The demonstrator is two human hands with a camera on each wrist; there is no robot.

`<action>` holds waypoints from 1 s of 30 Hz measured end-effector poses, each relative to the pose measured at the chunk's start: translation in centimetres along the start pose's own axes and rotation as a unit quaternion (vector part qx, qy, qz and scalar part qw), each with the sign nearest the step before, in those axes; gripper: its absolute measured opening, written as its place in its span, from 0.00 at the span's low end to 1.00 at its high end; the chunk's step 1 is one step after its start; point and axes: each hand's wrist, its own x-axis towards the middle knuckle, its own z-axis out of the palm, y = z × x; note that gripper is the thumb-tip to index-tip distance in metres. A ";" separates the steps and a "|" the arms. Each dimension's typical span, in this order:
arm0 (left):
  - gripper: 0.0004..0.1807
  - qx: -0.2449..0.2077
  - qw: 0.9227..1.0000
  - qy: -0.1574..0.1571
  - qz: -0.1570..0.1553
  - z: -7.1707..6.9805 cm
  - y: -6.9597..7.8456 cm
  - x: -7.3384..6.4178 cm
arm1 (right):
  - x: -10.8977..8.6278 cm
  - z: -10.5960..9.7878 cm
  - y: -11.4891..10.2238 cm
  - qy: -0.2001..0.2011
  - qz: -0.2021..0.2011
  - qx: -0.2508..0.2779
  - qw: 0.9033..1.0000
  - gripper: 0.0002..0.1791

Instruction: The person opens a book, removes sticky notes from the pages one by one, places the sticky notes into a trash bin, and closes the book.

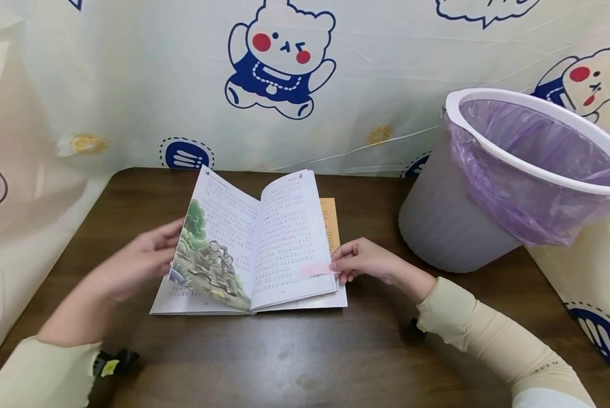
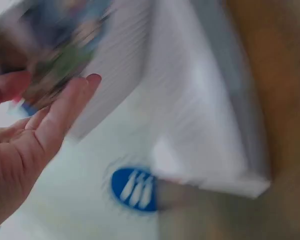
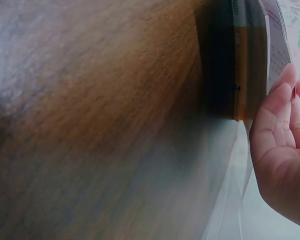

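An open book (image 1: 289,238) with printed text lies on the table, its pages partly lifted. My left hand (image 1: 144,258) is at the left edge of a raised page (image 1: 210,255) with a drawing of monkeys, its fingertips partly behind that page. In the left wrist view the left hand's fingers (image 2: 60,110) stretch out, fairly straight, against a blurred colour picture. At the lower right of the right page, my right hand (image 1: 368,262) pinches the end of a translucent pink strip (image 1: 315,270) between thumb and fingers. The right wrist view shows those fingertips (image 3: 285,95) together beside the pages.
A grey trash bin (image 1: 437,209) with a white rim and purple liner stands at the right of the brown wooden table (image 1: 284,362). An orange page or cover (image 1: 330,218) shows behind the book's right side. A cartoon-printed curtain (image 1: 376,73) hangs behind.
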 end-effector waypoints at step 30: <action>0.47 0.363 0.922 -0.135 0.004 9.6 1.2 5.2 | 0.0 -0.3 1.9 0.024 -0.007 -0.052 0.998 0.10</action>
